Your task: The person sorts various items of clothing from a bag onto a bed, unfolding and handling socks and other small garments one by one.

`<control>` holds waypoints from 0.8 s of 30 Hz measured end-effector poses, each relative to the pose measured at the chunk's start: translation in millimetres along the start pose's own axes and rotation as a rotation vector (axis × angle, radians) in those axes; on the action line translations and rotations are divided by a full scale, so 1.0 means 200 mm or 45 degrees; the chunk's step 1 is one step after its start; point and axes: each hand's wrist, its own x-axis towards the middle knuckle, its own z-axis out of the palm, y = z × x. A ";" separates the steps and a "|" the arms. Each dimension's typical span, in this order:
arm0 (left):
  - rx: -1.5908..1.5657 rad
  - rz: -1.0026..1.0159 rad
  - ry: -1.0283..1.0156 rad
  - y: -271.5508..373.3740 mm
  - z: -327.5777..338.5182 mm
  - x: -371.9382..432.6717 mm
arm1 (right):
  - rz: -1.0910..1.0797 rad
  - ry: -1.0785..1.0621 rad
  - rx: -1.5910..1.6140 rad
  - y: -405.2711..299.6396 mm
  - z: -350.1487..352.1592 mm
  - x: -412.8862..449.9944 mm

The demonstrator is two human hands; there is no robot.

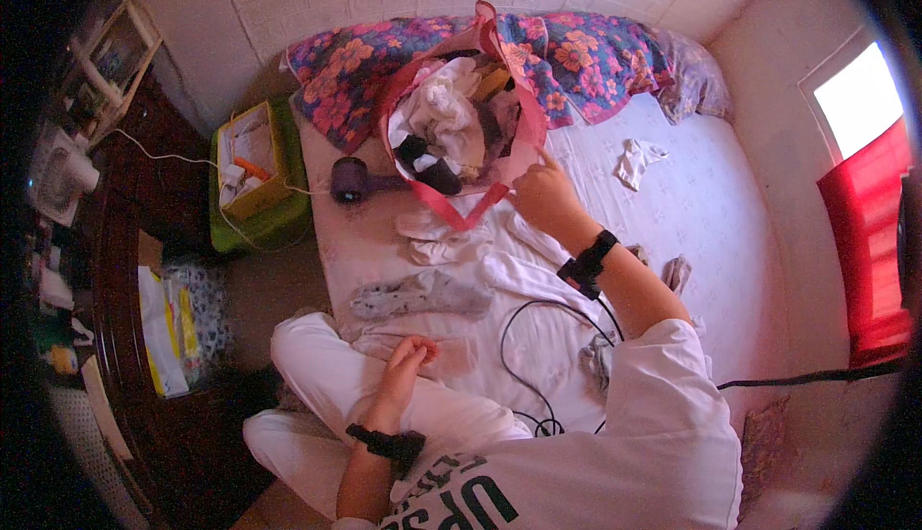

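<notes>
My right hand [545,195] pinches the near right rim of a red mesh laundry bag [529,123]. The bag stands open on the bed, filled with crumpled white, black and brown clothes [443,109]. Near my lap, my left hand [412,357] hovers palm inward with loosely curled fingers and nothing visible in it. Between me and the bag lie a speckled grey sock [425,296], a white ribbed sock [529,278], a bunched pair of white socks [436,238] and a pale beige sock [454,353], partly behind my left hand.
A dark purple hair dryer [351,181] lies left of the bag. A yellow box [270,141] sits on a green container [295,199] beside the bed. One small white sock [637,163] lies to the right. A black cable [504,335] loops across the sheet. Floral pillows [591,62] line the wall.
</notes>
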 end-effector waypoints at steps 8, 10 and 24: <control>0.064 0.049 -0.006 0.02 0.00 -0.02 | -0.076 -0.401 0.726 -0.23 -0.14 0.17; 0.258 -0.010 0.080 0.13 0.10 -0.04 | -0.114 -0.536 1.157 -0.19 -0.02 0.24; 0.185 0.036 0.004 -0.02 -0.02 0.00 | 0.154 0.260 0.825 -0.25 0.15 0.35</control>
